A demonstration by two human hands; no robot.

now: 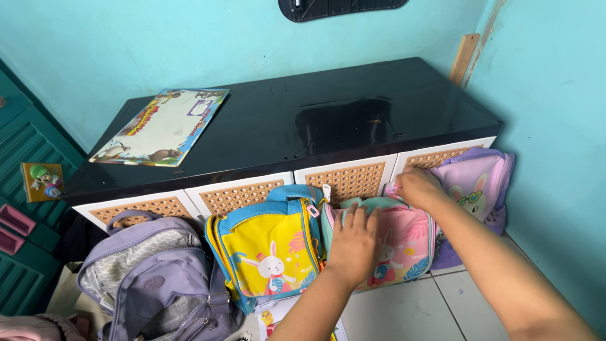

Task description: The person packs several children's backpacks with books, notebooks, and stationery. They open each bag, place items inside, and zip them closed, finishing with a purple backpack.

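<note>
Left hand [355,243] lies spread flat on a pink backpack [404,243]; right hand [416,187] pinches its zipper pull beside a black-topped cabinet [303,120].

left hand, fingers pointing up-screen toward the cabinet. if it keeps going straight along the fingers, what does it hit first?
Probably the teal top edge of the pink rabbit-print backpack that the left hand lies flat on. Just beyond is the cabinet's white drawer front with tan woven panel. Depth between them is unclear.

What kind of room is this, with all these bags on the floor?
Probably a child's room or family home. Small cartoon-rabbit school bags, one yellow and blue and one pink, lean against a low black-topped cabinet with woven-look drawer fronts, and a colourful picture board lies on top.
</note>
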